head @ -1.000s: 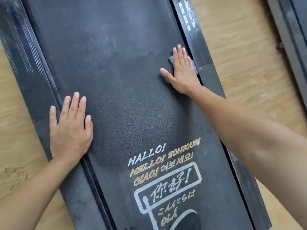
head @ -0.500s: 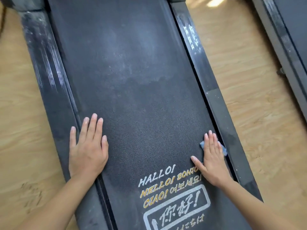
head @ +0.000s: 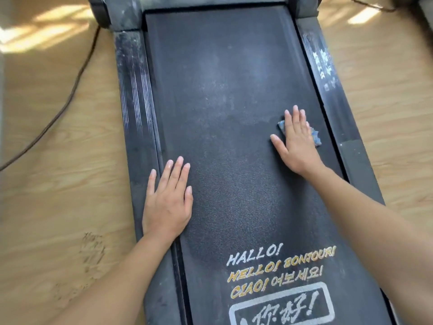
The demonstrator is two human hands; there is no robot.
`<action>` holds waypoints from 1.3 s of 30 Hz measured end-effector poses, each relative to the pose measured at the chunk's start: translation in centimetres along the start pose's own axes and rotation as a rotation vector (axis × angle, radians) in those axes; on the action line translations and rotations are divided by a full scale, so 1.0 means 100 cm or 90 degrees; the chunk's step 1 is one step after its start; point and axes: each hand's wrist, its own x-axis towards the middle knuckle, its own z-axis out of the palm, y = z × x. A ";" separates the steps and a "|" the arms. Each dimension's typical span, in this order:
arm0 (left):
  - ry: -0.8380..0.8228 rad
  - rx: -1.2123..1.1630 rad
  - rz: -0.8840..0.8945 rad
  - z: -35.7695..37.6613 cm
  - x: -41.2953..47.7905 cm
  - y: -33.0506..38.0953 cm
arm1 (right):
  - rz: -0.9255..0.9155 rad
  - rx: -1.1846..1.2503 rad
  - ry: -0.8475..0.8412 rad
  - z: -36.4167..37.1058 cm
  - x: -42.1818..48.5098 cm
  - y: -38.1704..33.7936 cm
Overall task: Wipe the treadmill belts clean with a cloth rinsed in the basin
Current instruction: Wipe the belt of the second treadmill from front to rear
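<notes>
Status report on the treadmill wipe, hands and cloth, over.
Right hand flat, pressing cloth onto belt near its right edge. Left hand flat across belt's left edge. Dusty haze on far half. Cable on floor, off the belt.

grainy matt belt, scuffed shiny rails, wood-grain floor

the treadmill belt point(head: 222, 113) is a black, rough, sandpaper-like sheet, matt, with a pale dusty film over its upper half and a darker patch lower down; the painted lettering point(head: 276, 268) on it looks worn and speckled. the left side rail point(head: 134, 95) and right side rail point(head: 328, 95) look like smooth dark plastic with a dull sheen, streaked and dusty. the cloth point(head: 315, 137) is crumpled blue-grey fabric. the floor point(head: 58, 184) is smooth wood-grain board with a soft shine.
</notes>
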 end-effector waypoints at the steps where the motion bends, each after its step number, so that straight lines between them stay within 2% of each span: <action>1: 0.000 0.000 0.000 0.000 0.000 -0.001 | 0.011 0.024 0.039 -0.001 -0.004 0.003; 5: 0.018 -0.022 0.000 -0.001 0.000 -0.001 | 0.054 0.074 0.165 -0.004 -0.009 0.007; 9: 0.018 -0.049 -0.005 -0.005 0.000 -0.003 | 0.061 0.086 0.135 -0.032 0.004 -0.008; 12: 0.020 -0.078 0.000 -0.010 -0.002 -0.004 | 0.111 0.233 0.114 -0.067 0.006 -0.023; 14: 0.046 -0.071 -0.045 -0.014 -0.007 -0.006 | 0.136 0.335 0.131 -0.090 0.008 -0.029; 16: 0.064 -0.058 -0.152 -0.016 -0.011 -0.010 | 0.177 0.450 0.136 -0.103 0.011 -0.021; 17: 0.060 -0.064 -0.200 -0.015 -0.013 -0.010 | 0.214 0.514 0.137 -0.105 0.013 -0.013; 19: 0.050 -0.064 -0.226 -0.011 -0.016 -0.011 | 0.301 0.569 0.146 -0.102 0.011 0.006; 21: 0.054 -0.045 -0.209 -0.006 -0.014 -0.012 | 0.349 0.470 0.200 -0.096 0.005 0.023; 24: 0.061 -0.052 -0.208 -0.005 -0.016 -0.011 | 0.297 0.340 0.311 -0.090 -0.001 0.023; 27: 0.066 -0.047 -0.205 -0.007 -0.013 -0.011 | 0.191 0.269 0.243 -0.073 0.013 0.002; 31: 0.076 -0.036 -0.208 -0.006 -0.013 -0.007 | 0.143 0.130 -0.006 -0.029 0.031 -0.018; 32: 0.077 -0.031 -0.210 -0.006 -0.013 -0.007 | 0.150 0.093 -0.031 -0.017 0.032 -0.020; 36: 0.067 -0.013 -0.210 -0.006 -0.012 -0.008 | 0.182 0.042 0.047 0.010 0.033 -0.030; 39: 0.051 -0.006 -0.211 -0.006 -0.012 -0.009 | 0.151 0.057 0.043 0.019 0.029 -0.055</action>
